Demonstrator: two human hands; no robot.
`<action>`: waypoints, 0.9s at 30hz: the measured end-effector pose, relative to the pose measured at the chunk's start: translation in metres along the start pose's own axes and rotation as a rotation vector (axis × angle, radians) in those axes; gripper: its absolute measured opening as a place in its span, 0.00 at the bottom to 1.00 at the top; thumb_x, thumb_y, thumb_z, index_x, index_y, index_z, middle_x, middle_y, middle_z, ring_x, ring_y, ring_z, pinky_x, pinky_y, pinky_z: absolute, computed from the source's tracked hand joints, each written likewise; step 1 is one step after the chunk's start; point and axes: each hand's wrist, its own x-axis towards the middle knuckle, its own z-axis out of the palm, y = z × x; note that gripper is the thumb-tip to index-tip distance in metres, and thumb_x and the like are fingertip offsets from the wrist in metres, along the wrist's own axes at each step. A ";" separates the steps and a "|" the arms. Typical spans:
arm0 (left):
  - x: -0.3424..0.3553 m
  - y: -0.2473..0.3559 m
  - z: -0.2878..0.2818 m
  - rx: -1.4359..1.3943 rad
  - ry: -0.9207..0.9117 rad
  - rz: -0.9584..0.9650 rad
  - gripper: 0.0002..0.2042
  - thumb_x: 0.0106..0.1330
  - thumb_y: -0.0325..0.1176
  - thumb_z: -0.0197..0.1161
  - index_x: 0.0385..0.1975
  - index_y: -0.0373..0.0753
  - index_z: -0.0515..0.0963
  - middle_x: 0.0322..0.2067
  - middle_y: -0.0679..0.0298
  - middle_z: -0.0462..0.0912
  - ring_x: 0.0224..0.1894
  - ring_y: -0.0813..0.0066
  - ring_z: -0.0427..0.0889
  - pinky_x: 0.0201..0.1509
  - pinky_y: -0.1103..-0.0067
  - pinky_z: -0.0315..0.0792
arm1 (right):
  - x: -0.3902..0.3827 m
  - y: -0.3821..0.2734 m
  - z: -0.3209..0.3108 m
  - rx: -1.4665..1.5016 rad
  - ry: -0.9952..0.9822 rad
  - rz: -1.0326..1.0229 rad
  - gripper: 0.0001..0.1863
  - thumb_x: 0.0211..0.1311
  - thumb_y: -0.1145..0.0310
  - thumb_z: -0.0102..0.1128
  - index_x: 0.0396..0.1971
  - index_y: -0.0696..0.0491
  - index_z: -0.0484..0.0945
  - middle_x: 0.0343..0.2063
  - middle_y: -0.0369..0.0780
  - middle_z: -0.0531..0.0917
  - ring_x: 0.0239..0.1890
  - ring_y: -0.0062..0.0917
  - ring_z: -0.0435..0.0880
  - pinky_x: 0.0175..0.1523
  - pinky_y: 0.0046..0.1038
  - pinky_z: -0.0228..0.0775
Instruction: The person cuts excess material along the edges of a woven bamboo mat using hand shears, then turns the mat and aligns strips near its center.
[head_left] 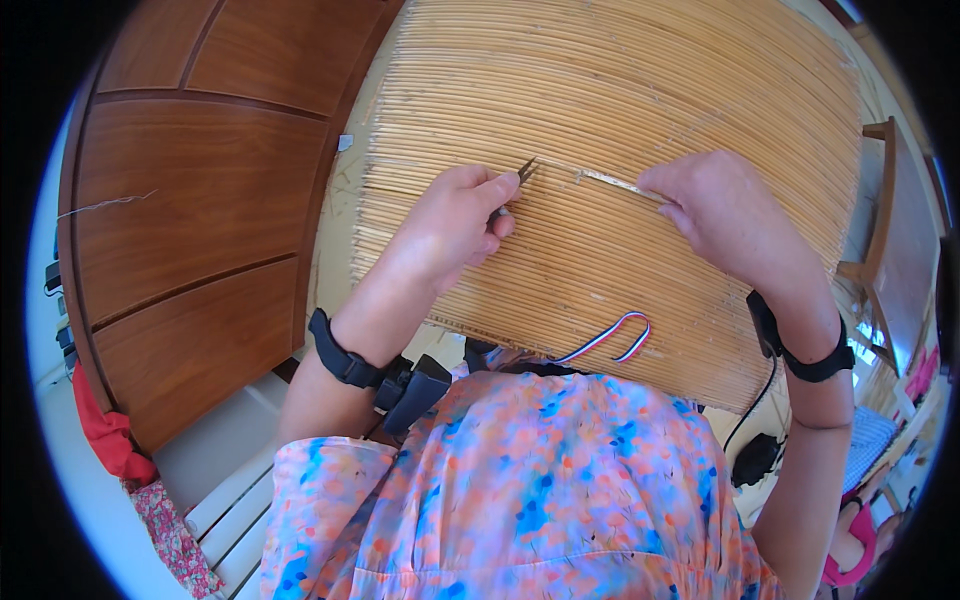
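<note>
A large mat of thin tan reed-like rods lies in front of me, its rods running side to side. My left hand is closed around a small scissors-like tool, whose two pointed tips are slightly apart and face away from me. To its right, the fingers of my right hand pinch one end of a thin pale strip. The strip's other end reaches toward the tool's tips, just above the mat; I cannot tell if they touch.
A striped ribbon lies curled on the mat's near part. Brown wooden panels stand at the left, with a red cloth by their lower corner. A wooden-framed panel is at the right. A black cable hangs beside my right arm.
</note>
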 end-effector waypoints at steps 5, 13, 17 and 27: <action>0.006 -0.015 0.012 0.018 0.071 0.046 0.10 0.71 0.38 0.52 0.36 0.37 0.72 0.19 0.69 0.70 0.16 0.88 0.59 0.15 0.90 0.51 | -0.002 0.001 0.005 -0.048 -0.014 -0.026 0.06 0.50 0.76 0.54 0.26 0.54 0.80 0.19 0.48 0.79 0.26 0.43 0.80 0.31 0.41 0.72; 0.006 -0.042 0.020 -0.032 0.140 0.283 0.09 0.71 0.37 0.53 0.35 0.38 0.73 0.19 0.70 0.71 0.17 0.88 0.61 0.18 0.90 0.54 | -0.001 -0.012 -0.004 -0.036 -0.083 0.100 0.04 0.52 0.71 0.59 0.25 0.55 0.80 0.21 0.47 0.80 0.28 0.42 0.81 0.34 0.41 0.73; 0.005 -0.040 0.020 -0.057 0.128 0.288 0.09 0.71 0.37 0.54 0.35 0.38 0.73 0.19 0.70 0.71 0.17 0.88 0.61 0.17 0.90 0.54 | 0.011 -0.019 0.003 -0.089 0.026 0.114 0.07 0.54 0.66 0.61 0.25 0.55 0.79 0.24 0.45 0.80 0.30 0.41 0.81 0.35 0.41 0.73; 0.009 -0.044 0.020 -0.128 0.120 0.314 0.09 0.70 0.37 0.55 0.34 0.38 0.72 0.19 0.70 0.72 0.17 0.88 0.62 0.17 0.90 0.54 | 0.055 -0.031 0.045 0.014 0.187 0.153 0.09 0.55 0.66 0.61 0.25 0.58 0.80 0.25 0.47 0.80 0.31 0.40 0.81 0.36 0.39 0.74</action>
